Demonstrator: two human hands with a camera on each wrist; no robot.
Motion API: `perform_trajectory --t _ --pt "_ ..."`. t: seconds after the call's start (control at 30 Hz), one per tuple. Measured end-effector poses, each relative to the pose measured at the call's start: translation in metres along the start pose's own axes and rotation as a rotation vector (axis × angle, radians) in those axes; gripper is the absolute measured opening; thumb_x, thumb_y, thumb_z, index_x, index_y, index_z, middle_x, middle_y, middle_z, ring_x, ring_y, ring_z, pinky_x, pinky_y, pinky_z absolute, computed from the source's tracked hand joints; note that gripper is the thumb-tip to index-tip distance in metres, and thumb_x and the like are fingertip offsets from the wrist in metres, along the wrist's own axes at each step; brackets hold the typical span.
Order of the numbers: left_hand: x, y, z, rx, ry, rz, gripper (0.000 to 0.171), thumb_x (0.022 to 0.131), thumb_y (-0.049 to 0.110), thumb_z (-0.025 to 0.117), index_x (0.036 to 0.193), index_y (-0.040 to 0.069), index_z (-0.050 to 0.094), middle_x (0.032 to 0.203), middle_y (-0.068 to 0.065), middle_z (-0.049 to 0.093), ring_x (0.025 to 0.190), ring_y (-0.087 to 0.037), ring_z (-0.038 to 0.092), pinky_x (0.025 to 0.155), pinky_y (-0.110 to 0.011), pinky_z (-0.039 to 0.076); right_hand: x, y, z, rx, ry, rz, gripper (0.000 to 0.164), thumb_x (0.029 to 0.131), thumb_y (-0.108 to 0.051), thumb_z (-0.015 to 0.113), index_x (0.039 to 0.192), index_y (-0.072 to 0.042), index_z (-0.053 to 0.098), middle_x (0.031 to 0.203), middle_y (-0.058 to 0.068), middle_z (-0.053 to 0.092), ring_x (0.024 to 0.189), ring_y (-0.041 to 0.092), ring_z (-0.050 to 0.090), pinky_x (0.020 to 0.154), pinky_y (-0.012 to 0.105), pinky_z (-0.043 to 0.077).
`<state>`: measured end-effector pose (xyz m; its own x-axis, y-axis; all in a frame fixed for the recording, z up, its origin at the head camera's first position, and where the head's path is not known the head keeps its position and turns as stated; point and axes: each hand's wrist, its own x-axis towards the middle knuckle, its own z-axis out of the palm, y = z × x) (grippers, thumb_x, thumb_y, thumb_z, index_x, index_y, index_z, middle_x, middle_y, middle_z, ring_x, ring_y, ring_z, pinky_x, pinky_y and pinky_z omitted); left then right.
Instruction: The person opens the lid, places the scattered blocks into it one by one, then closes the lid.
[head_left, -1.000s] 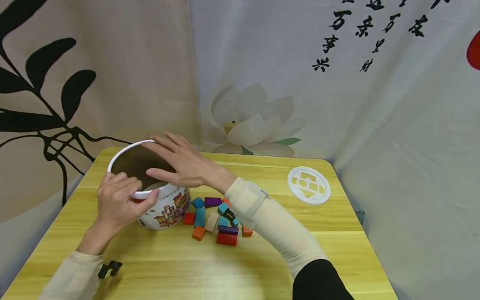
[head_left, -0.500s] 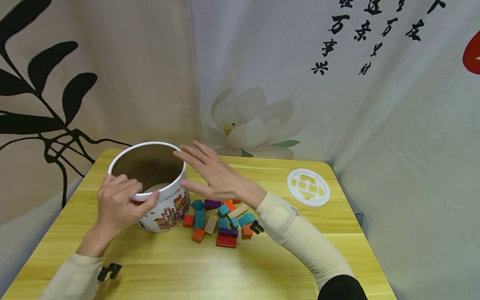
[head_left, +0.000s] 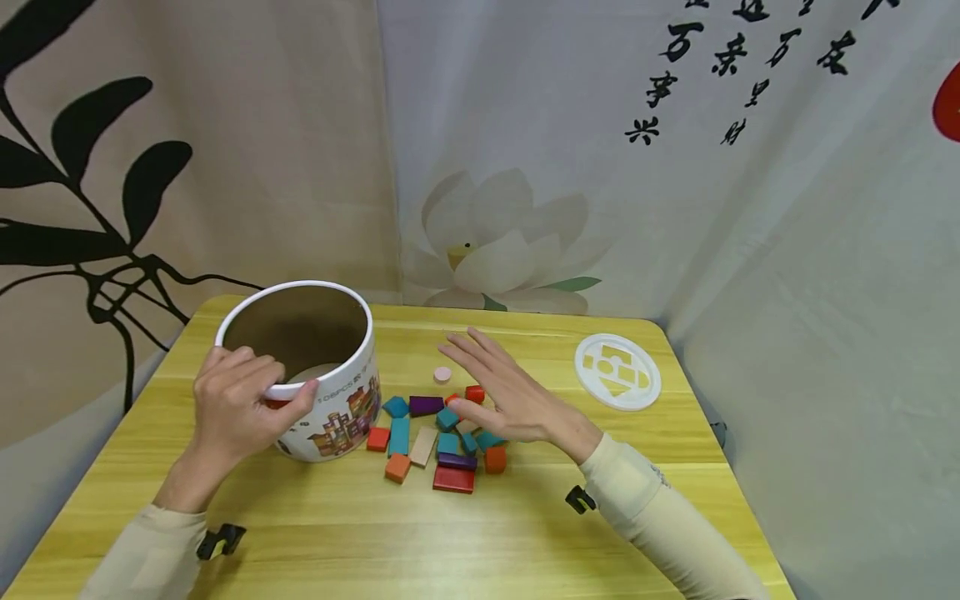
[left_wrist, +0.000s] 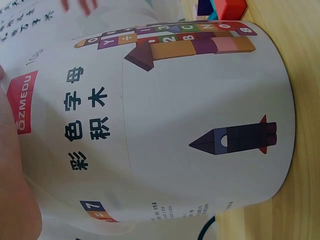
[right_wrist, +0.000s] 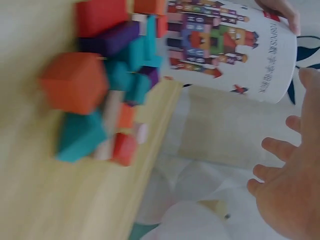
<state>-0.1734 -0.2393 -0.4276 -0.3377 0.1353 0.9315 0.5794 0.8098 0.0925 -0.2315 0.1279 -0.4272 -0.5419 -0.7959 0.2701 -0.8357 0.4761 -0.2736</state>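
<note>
A round white bucket (head_left: 330,417) printed with block pictures stands upright at the table's left; its lid is off. My left hand (head_left: 243,400) grips the near rim, fingers curled over into the bucket and thumb along the outside. In the left wrist view the bucket's printed side (left_wrist: 165,110) fills most of the frame. My right hand (head_left: 517,396) hovers over the right side of a loose group of coloured wooden blocks (head_left: 423,446), fingers spread and straight, holding nothing. In the right wrist view that hand (right_wrist: 290,165) is apart from the blocks (right_wrist: 75,82).
A white round lid (head_left: 618,372) with shaped cutouts lies at the back right of the wooden table (head_left: 360,542). A small pink disc (head_left: 442,375) sits just behind the blocks. A printed curtain (head_left: 510,150) hangs directly behind the table.
My right hand has moved right, from over the bucket's rim to above the blocks, uncovering the bucket's opening and the pink disc. My left hand keeps its hold on the rim.
</note>
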Motion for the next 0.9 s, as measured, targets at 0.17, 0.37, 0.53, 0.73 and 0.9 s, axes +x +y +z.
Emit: perform_trajectory --t 0.17,0.37,0.53,0.73,0.9 --pt "0.001 0.001 0.000 -0.001 -0.002 -0.003 0.054 0.084 0.051 0.058 0.049 0.015 0.037 0.043 0.001 0.038 0.045 -0.023 0.034 0.053 -0.046 0.027 -0.038 0.013 0.014 0.018 -0.038 0.048 0.077 0.104 -0.057 0.042 0.167 -0.020 0.019 0.171 -0.003 0.012 0.154 0.026 0.003 0.119 0.060 0.018" --pt "-0.001 0.000 0.000 0.005 0.003 -0.008 0.054 0.083 0.051 0.058 0.048 0.016 0.037 0.042 0.001 0.039 0.045 -0.023 0.034 0.053 -0.046 0.026 -0.070 0.024 0.028 0.025 -0.089 0.079 0.078 0.103 -0.056 0.045 0.166 -0.018 0.021 0.170 0.003 0.016 0.153 0.030 0.008 0.118 0.059 0.021" --pt "-0.001 0.000 0.000 0.006 -0.002 -0.005 0.054 0.084 0.051 0.058 0.049 0.016 0.037 0.042 0.000 0.039 0.045 -0.022 0.034 0.054 -0.046 0.027 -0.083 0.030 0.038 0.021 -0.114 0.080 0.077 0.103 -0.053 0.047 0.166 -0.015 0.024 0.169 0.009 0.021 0.152 0.034 0.012 0.116 0.062 0.022" --pt "-0.001 -0.001 -0.001 0.008 -0.015 -0.011 0.055 0.084 0.052 0.058 0.049 0.016 0.038 0.042 0.000 0.040 0.046 -0.023 0.036 0.055 -0.047 0.027 -0.088 0.036 0.048 0.016 -0.155 0.059 0.075 0.100 -0.038 0.056 0.164 -0.011 0.027 0.168 0.014 0.021 0.152 0.036 0.014 0.116 0.063 0.022" --pt "-0.002 -0.001 -0.001 0.006 -0.021 -0.013 0.054 0.084 0.052 0.058 0.049 0.016 0.038 0.043 0.000 0.040 0.046 -0.022 0.036 0.054 -0.046 0.028 -0.091 0.039 0.057 -0.007 -0.204 0.055 0.075 0.098 -0.030 0.057 0.164 -0.011 0.028 0.168 0.014 0.022 0.151 0.035 0.017 0.117 0.059 0.025"
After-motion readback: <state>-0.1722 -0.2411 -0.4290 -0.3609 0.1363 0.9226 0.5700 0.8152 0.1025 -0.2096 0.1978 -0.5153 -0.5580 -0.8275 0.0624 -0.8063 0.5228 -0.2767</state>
